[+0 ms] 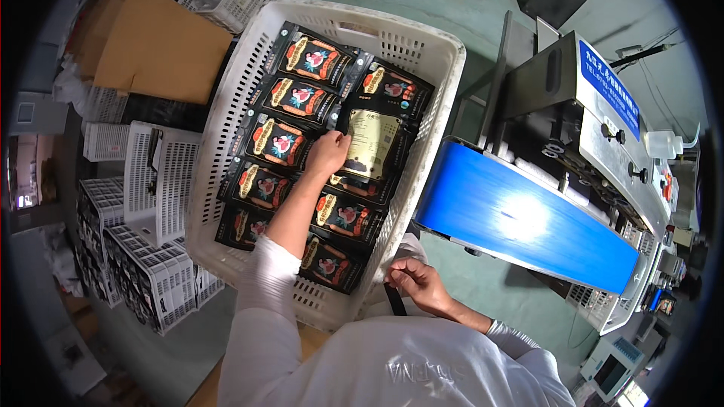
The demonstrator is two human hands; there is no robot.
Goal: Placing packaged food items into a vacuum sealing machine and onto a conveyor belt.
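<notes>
Basically: left grip (327,154) at the gold-panelled pouch (375,143), inside the white crate

Left grip: fingers curled in, touching the pouch's left edge. Can't tell if they pinch it or just rest there. Pouch lies gold panel up in the crate's right column, overlapping a black pouch (356,187) below it.

Right grip (420,284): fingers bent, thumb against the index finger, just beside the crate's near right corner. A black strap (395,299) hangs by it; can't tell if it's grasped.

White perforated crate (205,215): two columns of black pouches, illustrated fronts up, overlapping like shingles. Five in the left column.

Right of crate: blue conveyor belt (483,207), bright glare mid-belt, running to a steel machine (599,132) with a blue sign (608,89). White squeeze bottle (665,145) on the machine's far side.

Left of crate: open cardboard box (162,49), stacked white crates (154,267) on the floor (200,343), packed with dark contents.
</notes>
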